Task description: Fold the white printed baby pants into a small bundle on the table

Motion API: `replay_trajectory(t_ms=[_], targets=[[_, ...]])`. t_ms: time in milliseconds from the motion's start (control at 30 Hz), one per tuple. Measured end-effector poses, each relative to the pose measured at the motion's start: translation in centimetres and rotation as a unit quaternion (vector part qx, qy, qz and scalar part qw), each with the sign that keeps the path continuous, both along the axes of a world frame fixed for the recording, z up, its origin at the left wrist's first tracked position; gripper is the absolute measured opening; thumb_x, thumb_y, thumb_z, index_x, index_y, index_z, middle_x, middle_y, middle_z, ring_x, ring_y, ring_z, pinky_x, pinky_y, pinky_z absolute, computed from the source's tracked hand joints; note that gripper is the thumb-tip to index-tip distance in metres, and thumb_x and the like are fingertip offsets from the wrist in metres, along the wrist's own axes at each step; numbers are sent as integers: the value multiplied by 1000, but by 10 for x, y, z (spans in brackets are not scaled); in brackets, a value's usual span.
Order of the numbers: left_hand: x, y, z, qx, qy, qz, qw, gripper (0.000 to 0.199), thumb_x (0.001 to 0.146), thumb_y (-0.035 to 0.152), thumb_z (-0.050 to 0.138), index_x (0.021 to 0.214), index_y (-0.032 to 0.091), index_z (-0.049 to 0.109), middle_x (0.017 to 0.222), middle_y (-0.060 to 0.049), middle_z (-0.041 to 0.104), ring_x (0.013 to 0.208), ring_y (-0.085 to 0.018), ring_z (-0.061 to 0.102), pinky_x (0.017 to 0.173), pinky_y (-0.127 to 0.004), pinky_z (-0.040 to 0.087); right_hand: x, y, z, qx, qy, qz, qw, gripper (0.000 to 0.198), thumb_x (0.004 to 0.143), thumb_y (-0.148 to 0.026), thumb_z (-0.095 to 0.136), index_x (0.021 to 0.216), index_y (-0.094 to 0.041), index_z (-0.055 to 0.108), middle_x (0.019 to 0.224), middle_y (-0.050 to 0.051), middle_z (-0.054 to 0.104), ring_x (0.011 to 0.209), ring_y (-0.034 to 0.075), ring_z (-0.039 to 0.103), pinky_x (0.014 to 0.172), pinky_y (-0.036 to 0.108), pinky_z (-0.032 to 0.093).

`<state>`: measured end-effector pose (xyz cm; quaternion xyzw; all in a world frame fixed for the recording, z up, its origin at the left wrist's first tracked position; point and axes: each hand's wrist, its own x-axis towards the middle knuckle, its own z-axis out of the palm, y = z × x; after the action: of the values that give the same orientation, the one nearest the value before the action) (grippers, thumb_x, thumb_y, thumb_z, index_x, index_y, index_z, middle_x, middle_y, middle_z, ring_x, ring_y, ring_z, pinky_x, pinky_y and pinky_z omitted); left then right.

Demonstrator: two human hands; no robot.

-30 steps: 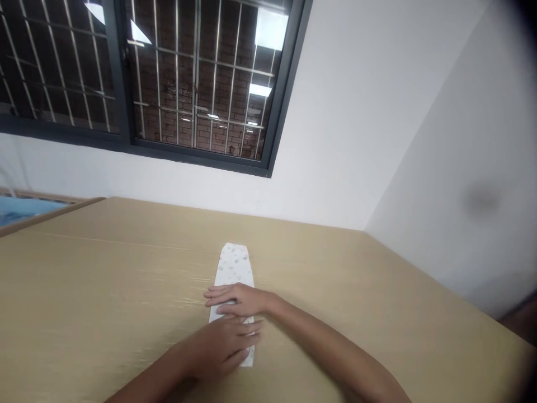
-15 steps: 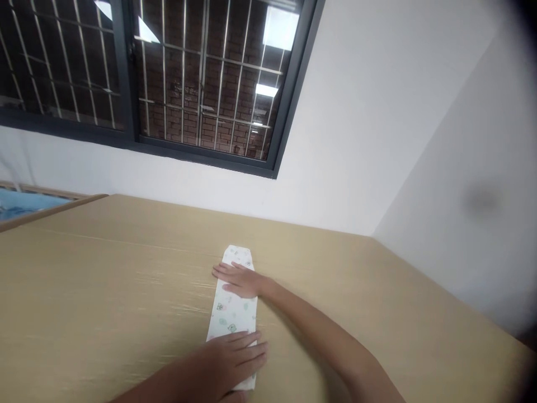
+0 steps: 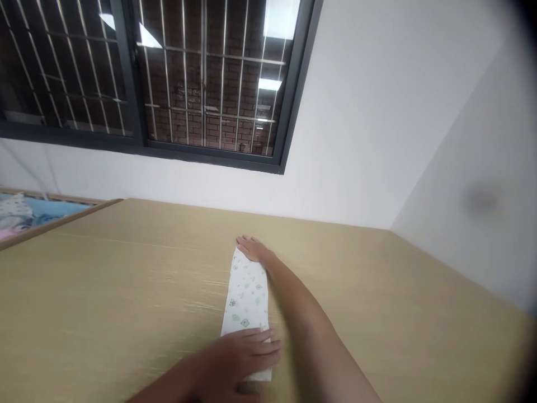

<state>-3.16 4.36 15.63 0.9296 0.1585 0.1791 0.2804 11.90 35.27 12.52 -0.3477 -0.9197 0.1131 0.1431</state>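
A long strip of white cloth (image 3: 247, 291), apparently folded, with small green and grey printed figures, lies flat on the table and narrows slightly at its far end. My right hand (image 3: 254, 249) rests flat over that far end, fingers stretched out to the left and past the cloth's edge. Across the near part lies my left hand (image 3: 247, 355), palm down with its fingers extended to the right. It hides some of the cloth beneath it. Neither hand grips anything.
The wide light-wood table (image 3: 159, 291) reaches back to a white wall (image 3: 344, 129). A dark-framed window (image 3: 213, 154) with metal bars sits above it. At the far left, a wood-edged bin (image 3: 59, 225) holds blue, pink and white fabric.
My right hand has slid away from me, from the upper middle of the cloth to its far end. My left hand stays on the near part. The view has shifted slightly.
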Motion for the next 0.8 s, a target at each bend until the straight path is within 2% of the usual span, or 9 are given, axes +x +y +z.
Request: replay_trajectory(t_ms=[100,167,233,300,400,500,600,700,800], targets=[[-3,5,-9,-19,-15,41,999,82,84,49,76,155,29,43,159,-8,50,142,-33,50,120,-45,40,-1,-12,5,16,25,-27,999,50,104,-37,45,150,-19,52,161,16,46,152,32,37,125,53,22],[-6,6,-11,-9,6,100,995,76,72,42,86,140,32,56,140,-6,61,125,-30,58,107,-41,49,4,-28,10,39,87,-53,994,46,101,-33,49,144,-20,58,155,15,54,146,30,45,123,51,27],[-8,3,-8,18,33,157,987,63,69,34,87,127,32,62,124,-4,62,111,-26,58,98,-39,50,15,-52,15,58,156,-60,984,36,99,-28,50,130,-20,68,138,13,68,131,28,57,116,48,38],[-9,0,-3,49,39,196,979,59,71,29,84,124,32,60,123,-3,60,110,-25,55,97,-40,47,30,-83,20,64,201,-39,977,27,98,-26,52,114,-21,73,119,11,75,116,26,64,108,45,45],[-9,-5,2,69,21,230,971,70,64,29,87,126,30,56,128,-5,56,114,-28,51,101,-42,43,57,-138,24,41,241,-12,970,21,99,-26,53,101,-23,74,104,8,75,102,24,67,99,42,50],[-10,-6,-1,48,31,248,967,73,55,36,92,118,28,58,120,-4,59,107,-28,54,93,-41,44,83,-191,26,-4,250,23,968,20,96,-21,55,102,-24,74,103,8,73,100,23,67,94,39,52],[-10,-4,-11,45,60,228,971,52,65,35,87,110,30,63,112,-1,64,98,-25,58,86,-37,44,99,-232,30,-52,204,93,973,36,84,-15,63,118,-24,72,117,10,68,112,24,64,101,41,51],[-8,-2,-22,91,58,214,971,30,77,29,74,106,30,65,110,-1,66,98,-24,60,85,-36,43,103,-258,33,-80,134,164,974,61,75,-20,71,135,-26,64,134,12,59,125,28,58,108,44,47],[-6,-1,-27,138,65,210,966,14,85,23,64,98,28,66,101,-1,68,92,-22,62,79,-34,41,99,-270,27,-51,120,171,977,47,81,-28,74,127,-25,69,129,12,61,118,27,59,102,43,49]])
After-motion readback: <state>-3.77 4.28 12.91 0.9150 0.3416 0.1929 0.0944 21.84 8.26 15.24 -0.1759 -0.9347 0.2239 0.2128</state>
